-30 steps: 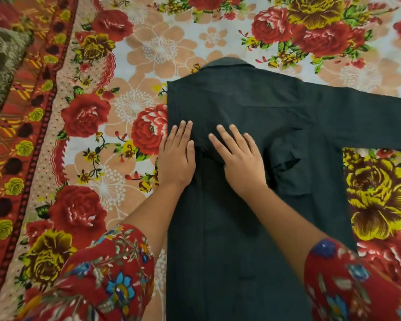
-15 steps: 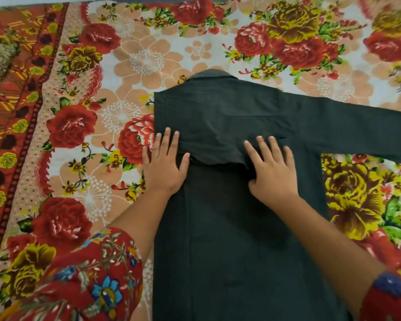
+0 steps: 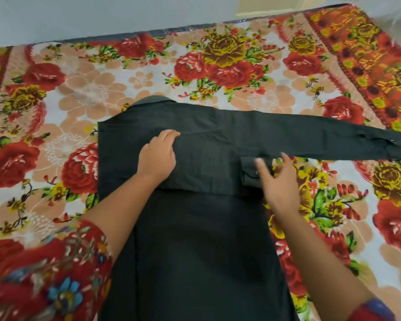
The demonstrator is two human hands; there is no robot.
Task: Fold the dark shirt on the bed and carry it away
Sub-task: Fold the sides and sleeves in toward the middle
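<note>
A bed point(image 3: 218, 72) fills the view, covered by a floral sheet point(image 3: 229, 63) of red and yellow roses on a pale ground, with an orange-red border along its right side. On it lies the dark shirt point(image 3: 195, 239), spread flat with its collar point(image 3: 155, 100) pointing away from the person and its body running down toward the bottom edge. One sleeve point(image 3: 322, 135) stretches straight out to the right across the sheet; the other sleeve point(image 3: 206, 167) is folded across the chest, its buttoned cuff point(image 3: 249, 170) near the shirt's right edge. The left hand point(image 3: 158, 156) rests palm down on the folded sleeve, fingers together and flat, pressing the cloth rather than pinching it. The right hand point(image 3: 276, 181) is at the cuff with fingers spread; it is blurred, so whether its grip touches the cloth I cannot tell. Both arms wear red floral sleeves point(image 3: 46, 274).
</note>
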